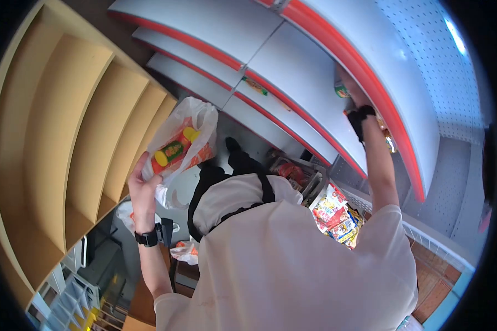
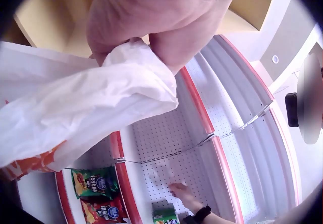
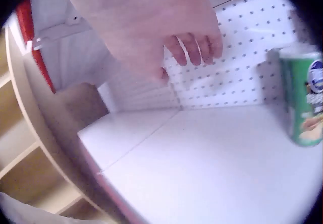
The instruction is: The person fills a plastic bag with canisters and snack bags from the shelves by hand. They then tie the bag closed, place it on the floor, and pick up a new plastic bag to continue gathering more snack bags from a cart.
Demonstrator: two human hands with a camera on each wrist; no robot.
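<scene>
My left hand (image 1: 142,190) grips the bunched edge of a white plastic bag (image 1: 205,116); the left wrist view shows the bag's gathered film (image 2: 101,95) under the fingers. In the bag lies a red container (image 1: 174,150) with yellow ends and a green label. My right hand (image 3: 161,25) reaches in over a white shelf board (image 3: 202,158), its fingers loosely bent and nothing in them. A green chip canister (image 3: 304,100) stands upright on that board, apart from the fingers. In the head view, the shelf above partly hides this hand.
Red-edged white shelves (image 1: 309,71) run along the front and right. An empty wooden shelf unit (image 1: 44,138) stands at the left. Green and red chip bags (image 2: 96,182) lie on a shelf. A basket of packaged snacks (image 1: 337,212) is beside the person's right side.
</scene>
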